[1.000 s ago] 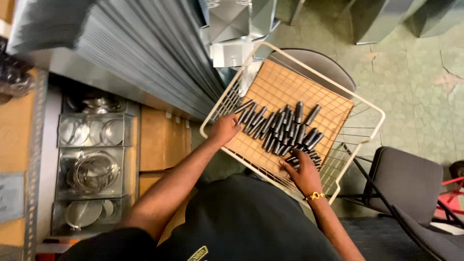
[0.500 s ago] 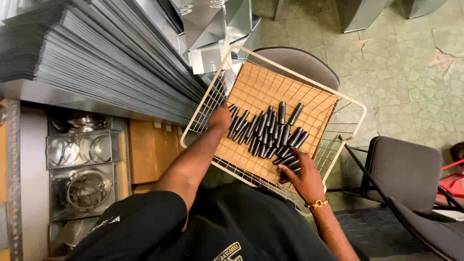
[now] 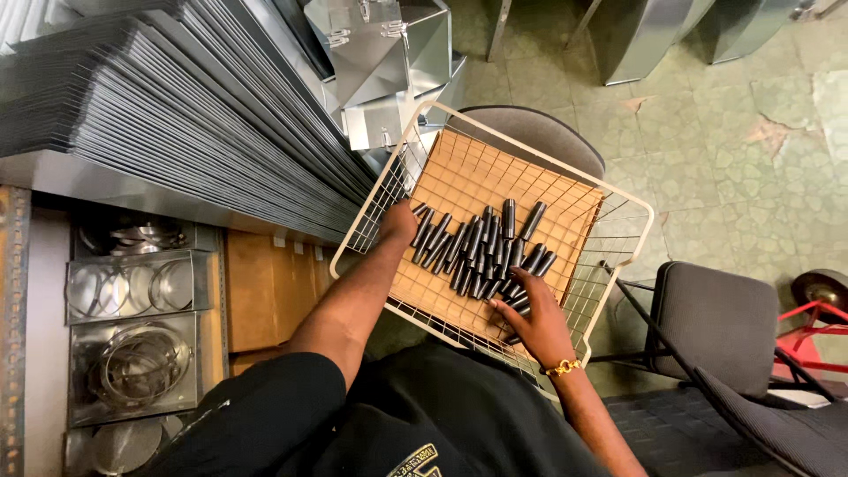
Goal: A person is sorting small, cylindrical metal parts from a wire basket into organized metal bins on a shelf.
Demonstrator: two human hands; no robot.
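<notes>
A white wire basket lined with brown cardboard rests on a grey chair seat. Several short dark metal cylinders lie in a loose row across its floor. My left hand is inside the basket at the left end of the row, fingers curled against the cylinders. At the row's near right end my right hand, with a gold bracelet on the wrist, lies over the cylinders, fingers spread and touching them. I cannot tell whether either hand grips a piece.
A thick stack of grey metal sheets fills the upper left, with folded sheet-metal parts beside it. Below are bins of metal rings. A second dark chair stands at right on the green tiled floor.
The view has shifted a little, so the basket sits lower and more central. Both hands stay at the two ends of the row; the right hand has edged slightly inward.
</notes>
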